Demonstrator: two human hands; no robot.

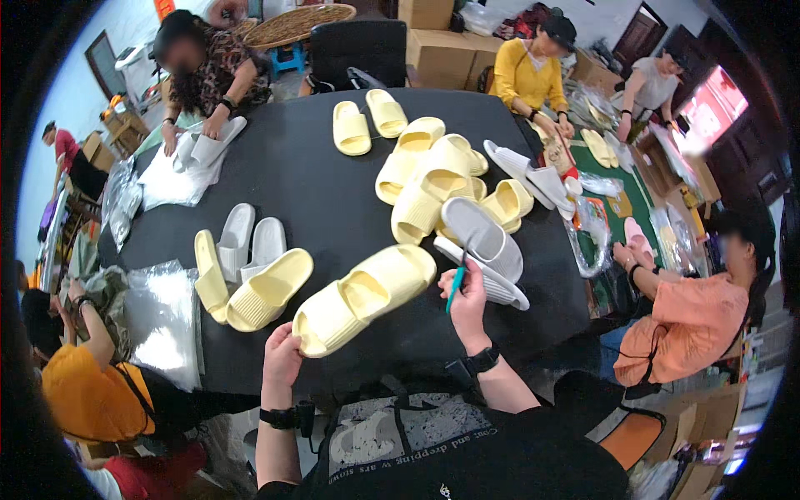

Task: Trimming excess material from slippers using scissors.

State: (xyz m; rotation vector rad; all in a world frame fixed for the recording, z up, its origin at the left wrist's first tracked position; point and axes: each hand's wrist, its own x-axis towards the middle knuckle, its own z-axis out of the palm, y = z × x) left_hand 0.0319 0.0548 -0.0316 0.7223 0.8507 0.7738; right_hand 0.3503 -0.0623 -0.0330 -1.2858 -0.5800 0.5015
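Note:
A pale yellow slide slipper (397,273) is gripped at its toe end by my left hand (282,353), held slanting up to the right over the black table. My right hand (470,298) is closed round a slim teal-handled tool (455,288) with a thin dark tip; its exact kind is unclear. Just beyond that hand lie a grey slipper (483,233) and another grey-and-white one partly under it. A heap of yellow slippers (429,187) sits farther off. To the left of the held slipper are a yellow pair (271,287) and a grey pair (237,236).
The black table (275,158) carries a yellow pair (369,121) at its far side and grey slippers (533,175) at the right. Clear plastic bags (162,312) lie at the left edge. Several people work around, one in orange (679,325) at a green table.

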